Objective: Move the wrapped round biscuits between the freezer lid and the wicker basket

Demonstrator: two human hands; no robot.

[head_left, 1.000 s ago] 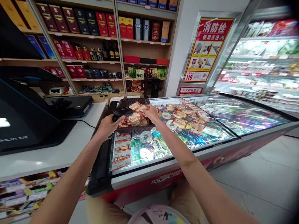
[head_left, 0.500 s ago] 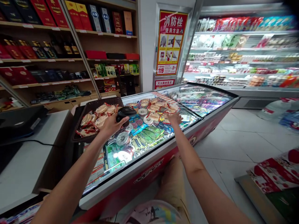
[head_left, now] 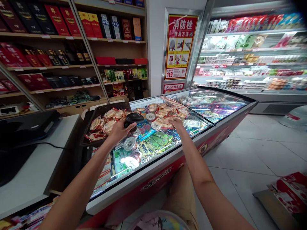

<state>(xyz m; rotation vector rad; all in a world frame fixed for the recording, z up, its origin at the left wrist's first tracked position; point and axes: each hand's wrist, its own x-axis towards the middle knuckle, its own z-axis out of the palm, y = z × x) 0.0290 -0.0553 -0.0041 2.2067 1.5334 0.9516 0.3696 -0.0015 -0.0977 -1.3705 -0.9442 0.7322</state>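
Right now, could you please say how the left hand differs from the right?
The left hand grips the black rounded object; the right hand rests its fingers on the wrapped round biscuits. The left hand is beside the dark woven basket; the right hand is farther from it. Both are bare, over the glass-topped freezer.

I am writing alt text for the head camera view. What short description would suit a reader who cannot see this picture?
In a shop, a person's left hand holds a black rounded object beside a woven tray of wrapped round biscuits, while the right hand touches similar packets on a glass-topped chest freezer.
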